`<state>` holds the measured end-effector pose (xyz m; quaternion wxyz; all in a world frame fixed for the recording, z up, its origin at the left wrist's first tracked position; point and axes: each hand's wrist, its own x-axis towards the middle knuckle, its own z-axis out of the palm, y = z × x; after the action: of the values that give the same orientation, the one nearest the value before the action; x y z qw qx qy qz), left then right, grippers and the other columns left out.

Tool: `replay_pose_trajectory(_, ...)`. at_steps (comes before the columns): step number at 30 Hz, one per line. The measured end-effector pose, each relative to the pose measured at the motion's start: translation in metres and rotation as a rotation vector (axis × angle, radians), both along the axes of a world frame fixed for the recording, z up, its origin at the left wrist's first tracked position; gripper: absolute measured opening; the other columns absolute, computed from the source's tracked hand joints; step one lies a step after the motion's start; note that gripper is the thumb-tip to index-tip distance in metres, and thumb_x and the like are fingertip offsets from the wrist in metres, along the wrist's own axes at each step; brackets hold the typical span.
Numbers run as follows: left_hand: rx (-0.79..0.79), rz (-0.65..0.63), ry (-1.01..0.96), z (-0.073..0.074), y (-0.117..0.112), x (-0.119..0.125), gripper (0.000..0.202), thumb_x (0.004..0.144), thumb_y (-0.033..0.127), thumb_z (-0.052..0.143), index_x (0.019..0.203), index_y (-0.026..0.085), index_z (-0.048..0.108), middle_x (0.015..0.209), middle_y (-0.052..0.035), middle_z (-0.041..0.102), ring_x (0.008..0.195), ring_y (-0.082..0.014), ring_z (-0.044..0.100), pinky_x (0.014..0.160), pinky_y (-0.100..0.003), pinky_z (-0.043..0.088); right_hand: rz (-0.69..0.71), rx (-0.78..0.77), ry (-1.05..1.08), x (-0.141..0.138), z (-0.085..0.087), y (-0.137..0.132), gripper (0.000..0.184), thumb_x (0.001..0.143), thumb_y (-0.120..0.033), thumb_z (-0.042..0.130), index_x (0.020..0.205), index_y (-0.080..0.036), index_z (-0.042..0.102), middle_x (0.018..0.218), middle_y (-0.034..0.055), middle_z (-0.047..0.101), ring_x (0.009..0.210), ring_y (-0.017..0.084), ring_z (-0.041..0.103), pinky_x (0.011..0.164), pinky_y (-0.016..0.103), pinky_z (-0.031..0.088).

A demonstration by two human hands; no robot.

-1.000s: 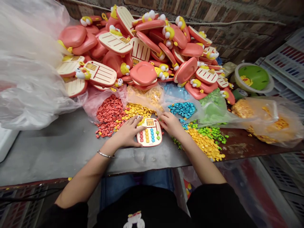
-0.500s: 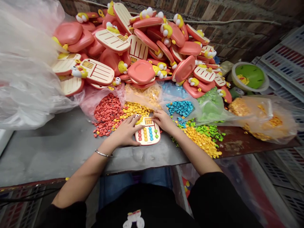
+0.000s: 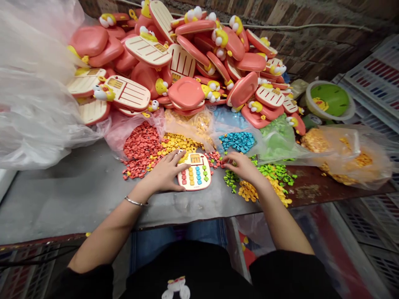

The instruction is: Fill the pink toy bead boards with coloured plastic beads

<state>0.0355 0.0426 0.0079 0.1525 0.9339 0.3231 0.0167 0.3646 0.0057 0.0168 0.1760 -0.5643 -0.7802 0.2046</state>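
A small toy calculator (image 3: 195,176) with a cream face and coloured keys lies on the grey table (image 3: 77,195) in front of me. My left hand (image 3: 166,172) rests on its left edge with fingers spread, holding it down. My right hand (image 3: 242,166) is to the right of the toy, over loose green buttons (image 3: 276,171) and yellow buttons (image 3: 249,192), fingers curled in a pinch; whether anything is in them I cannot make out. Red buttons (image 3: 141,147), yellow buttons (image 3: 177,143) and blue buttons (image 3: 238,141) lie in heaps just beyond.
A big pile of pink toy calculator shells (image 3: 187,62) fills the back of the table. Clear plastic bags (image 3: 34,91) bulge at the left. A bag of orange pieces (image 3: 343,153) and a green bowl (image 3: 330,99) sit at the right, with white crates (image 3: 377,79) beyond.
My right hand has left the top of the toy and moved right to the loose buttons. My left hand stays on the toy's left edge.
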Motion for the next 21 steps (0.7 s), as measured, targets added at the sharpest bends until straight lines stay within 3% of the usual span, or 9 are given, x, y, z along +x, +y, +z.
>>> replay_pose_trajectory(7,0.004,-0.007,-0.001,0.002,0.0,0.001,0.078,0.069,0.056,0.077,0.137,0.027,0.055,0.162,-0.0144,0.021,0.146,-0.0431,0.02,0.114,-0.056,0.03,0.082,0.245,-0.126,-0.03,-0.038,0.01,0.023,0.094,-0.014,0.049,0.098,-0.02,0.07,0.107,0.0115,0.066,0.1,0.025,0.058,0.085,0.037,0.048)
replay_pose_trajectory(12,0.0,0.002,0.0,0.001,0.0,0.001,0.078,0.068,0.057,0.077,0.137,0.026,0.055,0.162,-0.0131,0.019,0.146,-0.0435,0.02,0.114,-0.056,0.029,0.135,0.292,-0.225,-0.042,-0.033,0.019,0.015,0.092,-0.017,0.054,0.092,-0.019,0.068,0.109,0.0128,0.066,0.098,0.027,0.058,0.081,0.039,0.049)
replay_pose_trajectory(18,-0.004,0.001,-0.012,0.0,0.0,0.001,0.079,0.068,0.055,0.079,0.137,0.027,0.055,0.163,-0.0115,0.019,0.147,-0.0424,0.019,0.116,-0.055,0.028,0.083,0.29,0.129,-0.056,-0.024,0.022,0.013,0.094,-0.018,0.05,0.094,-0.02,0.063,0.097,0.0086,0.065,0.093,0.022,0.061,0.082,0.034,0.051)
replay_pose_trajectory(21,-0.007,0.006,-0.016,0.001,-0.001,0.001,0.078,0.067,0.054,0.079,0.136,0.026,0.056,0.163,-0.0114,0.02,0.146,-0.0433,0.019,0.116,-0.057,0.028,0.124,0.272,0.151,-0.065,-0.028,0.032,0.015,0.093,-0.019,0.049,0.087,-0.021,0.063,0.098,0.0086,0.065,0.093,0.021,0.061,0.083,0.034,0.05)
